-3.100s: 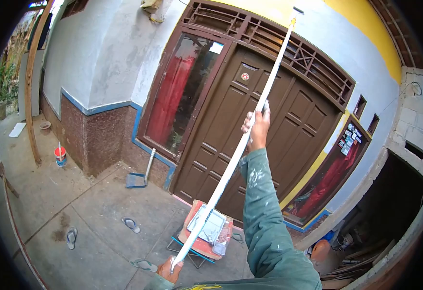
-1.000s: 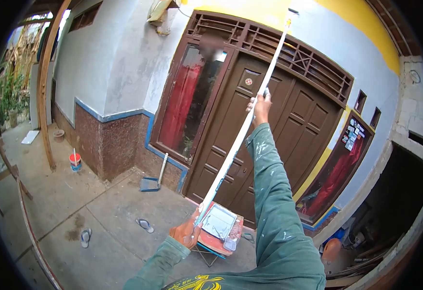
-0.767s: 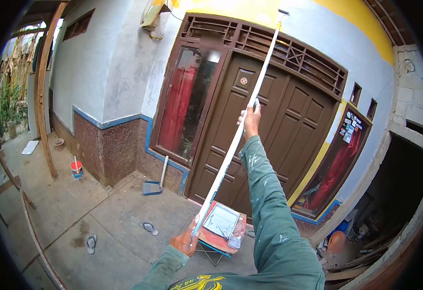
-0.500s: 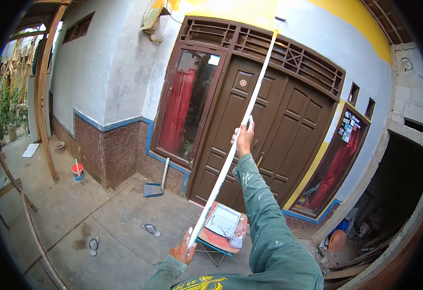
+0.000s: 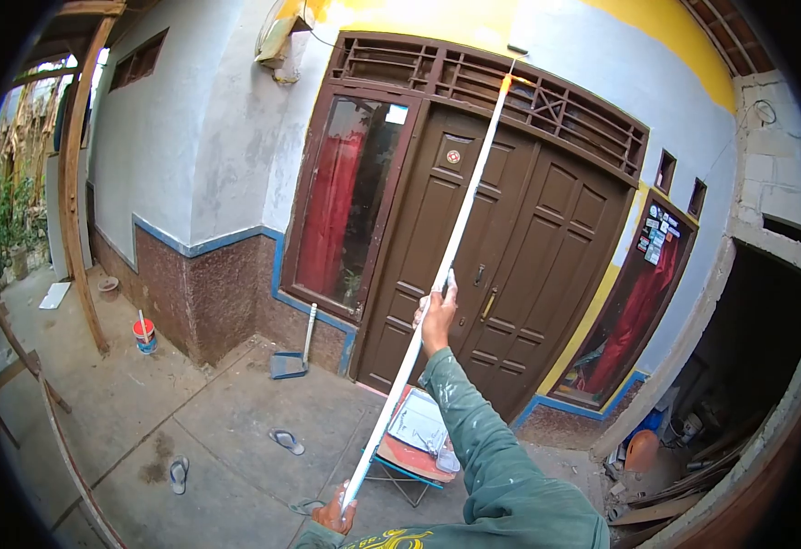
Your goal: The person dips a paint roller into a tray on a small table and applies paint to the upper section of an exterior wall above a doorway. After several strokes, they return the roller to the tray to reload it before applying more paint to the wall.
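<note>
Both my hands grip a long white paint roller pole (image 5: 460, 233), which slants up toward the wall above the door. My right hand (image 5: 437, 317) is wrapped round its middle, in front of the brown double door (image 5: 547, 238). Low down, my left hand (image 5: 334, 514) closes round the bottom end. Past the pole's orange tip, the small roller head (image 5: 516, 49) is at the pale wall just over the door's top grille. Behind the lower pole, a paint tray (image 5: 419, 423) rests on a small folding table (image 5: 409, 457) with a reddish top.
A blue dustpan (image 5: 288, 365) stands by the wall, with a red-topped bucket (image 5: 145, 336) farther left. Sandals (image 5: 286, 441) lie on the concrete floor. A wooden post (image 5: 75, 183) rises at left. At right, planks (image 5: 666, 517) and clutter fill a dark doorway.
Both hands have moved down and slightly left with the pole. The roller head has dropped a little, closer to the top of the door frame. The view has shifted slightly.
</note>
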A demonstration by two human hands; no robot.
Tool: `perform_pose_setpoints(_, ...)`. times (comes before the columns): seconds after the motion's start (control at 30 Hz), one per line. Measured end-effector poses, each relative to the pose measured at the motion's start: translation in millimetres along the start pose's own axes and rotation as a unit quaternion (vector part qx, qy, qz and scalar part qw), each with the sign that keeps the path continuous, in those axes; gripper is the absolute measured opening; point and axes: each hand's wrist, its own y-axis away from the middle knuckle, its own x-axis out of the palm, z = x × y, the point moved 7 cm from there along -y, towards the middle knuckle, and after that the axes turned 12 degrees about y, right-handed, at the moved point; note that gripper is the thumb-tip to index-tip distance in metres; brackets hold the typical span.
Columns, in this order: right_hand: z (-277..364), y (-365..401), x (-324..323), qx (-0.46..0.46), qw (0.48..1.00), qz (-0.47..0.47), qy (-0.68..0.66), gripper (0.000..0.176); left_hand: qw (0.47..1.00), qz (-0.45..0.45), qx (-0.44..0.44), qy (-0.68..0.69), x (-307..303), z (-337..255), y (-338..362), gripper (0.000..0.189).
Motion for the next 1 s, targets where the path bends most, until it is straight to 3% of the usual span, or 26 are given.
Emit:
perform_pose_setpoints(0.3, -12, 29, -4, 0.024, 1.0, 0.009, -0.012, 0.053, 1.0, -0.011, 0.01, -0.009, 24, 38, 28, 0.048)
perform_pose_setpoints(0.37, -15, 33, -5, 0.026, 1.0, 0.005, -0.015, 0.053, 0.976, -0.117, 0.129, -0.134, 22, 29, 45, 0.03)
perform_pose_setpoints(0.4, -16, 36, -6, 0.029, 0.999, 0.001, -0.017, 0.052, 0.976, -0.117, 0.129, -0.134, 25, 33, 46, 0.03)
perform_pose_setpoints(0.47, -16, 41, -7, 0.037, 0.999, 0.001, -0.022, 0.052, 0.934, -0.213, 0.23, -0.168, 16, 18, 55, 0.029)
perform_pose_setpoints(0.57, -12, 49, -8, 0.041, 0.999, -0.002, -0.021, 0.051, 0.946, -0.213, 0.216, -0.11, 10, 9, 52, 0.026)
perform_pose_setpoints(0.67, -13, 53, -11, 0.039, 0.999, -0.008, -0.015, 0.05, 0.956, -0.172, 0.201, -0.126, 22, 30, 69, 0.025)
perform_pose_setpoints(1.0, -19, 63, -10, 0.05, 0.998, 0.003, -0.04, 0.046, 0.959, -0.185, 0.174, -0.125, 23, 36, 79, 0.03)
